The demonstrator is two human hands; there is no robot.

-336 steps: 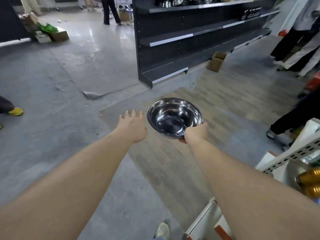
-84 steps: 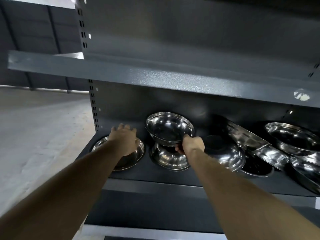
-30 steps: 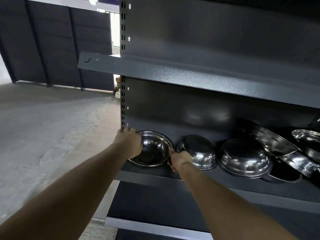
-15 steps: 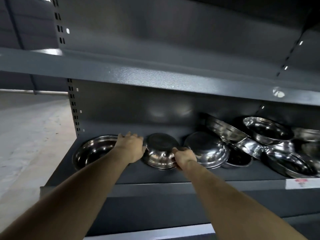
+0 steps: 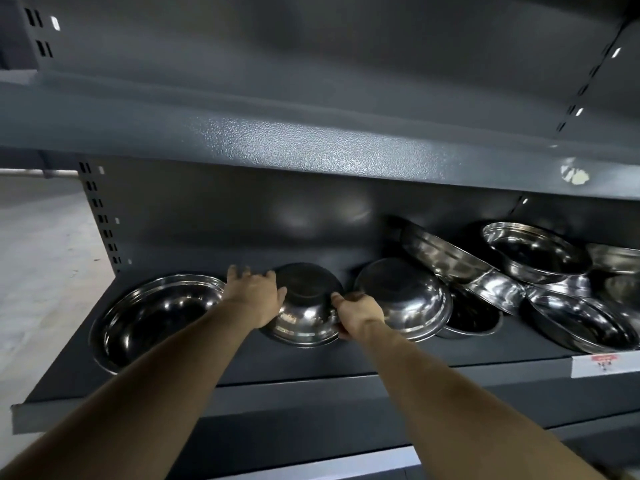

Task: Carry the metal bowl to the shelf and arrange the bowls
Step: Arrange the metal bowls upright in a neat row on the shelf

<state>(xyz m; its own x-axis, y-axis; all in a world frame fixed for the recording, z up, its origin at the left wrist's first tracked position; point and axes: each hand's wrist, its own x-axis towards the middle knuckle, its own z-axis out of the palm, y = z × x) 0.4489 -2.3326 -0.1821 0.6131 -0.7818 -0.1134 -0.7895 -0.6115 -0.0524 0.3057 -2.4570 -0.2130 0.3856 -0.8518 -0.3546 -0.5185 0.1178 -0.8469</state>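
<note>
carrying looks finished, by my reckoning: the metal bowl (image 5: 304, 306) is on the shelf (image 5: 311, 367) already, turned upside down with its base facing me, and it sits between the big upright bowl (image 5: 152, 317) at the left end and another overturned bowl (image 5: 403, 297) on its right. my left hand (image 5: 254, 294) rests against the bowl's left flank, fingers fairly straight and spread, the thumb lying on the metal, more pressing than gripping. my right hand (image 5: 356, 311) has its fingers curled on the bowl's right rim, pinching the edge just where it nearly meets the neighbouring overturned bowl. so both hands are on the one bowl and nothing else is held.

what's left is the arranging, i'd say. this bowl seems to tilt a little toward me rather than sit flat, though i can't be sure from here. further right the row is untidy: a tilted bowl (image 5: 446, 258) leans on the back panel over the others, an upright one (image 5: 535, 252) perches on top, and a few more lie overlapping toward the right edge, including a low bowl at the far right (image 5: 581, 323). those would want straightening or nesting before the shelf reads as tidy.
</note>
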